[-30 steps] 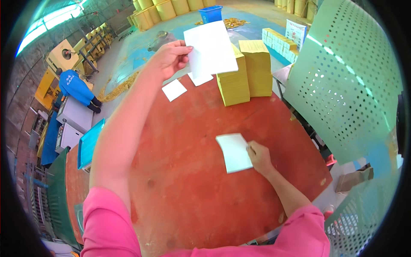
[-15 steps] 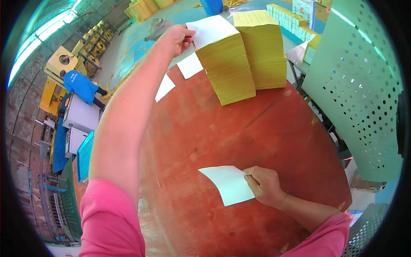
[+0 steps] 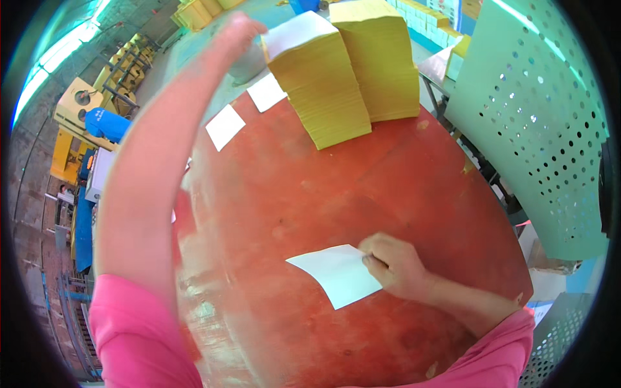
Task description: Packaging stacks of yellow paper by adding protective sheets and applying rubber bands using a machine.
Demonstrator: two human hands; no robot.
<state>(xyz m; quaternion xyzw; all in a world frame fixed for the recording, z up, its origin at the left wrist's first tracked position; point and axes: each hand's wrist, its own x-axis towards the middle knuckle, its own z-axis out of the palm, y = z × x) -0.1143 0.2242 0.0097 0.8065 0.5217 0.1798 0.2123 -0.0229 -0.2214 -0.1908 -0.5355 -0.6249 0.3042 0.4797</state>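
My right hand pinches the right edge of a white paper sheet and holds it above the red tabletop; the sheet bows slightly. My left arm is stretched far forward, and my left hand is beside the near-left corner of a tall stack of yellow paper. Motion smears its fingers, so I cannot tell whether they grip anything. White paper covers the top of that stack. A second yellow paper stack stands against its right side.
Two white sheets lie left of the stacks. A green perforated panel stands along the right. Farther left, a person in blue is near yellow machinery. A blue bin is at the back.
My left hand has shifted left and away from the white paper on the stack, and its fingers have blurred. The view has moved slightly. My right hand still holds its sheet.
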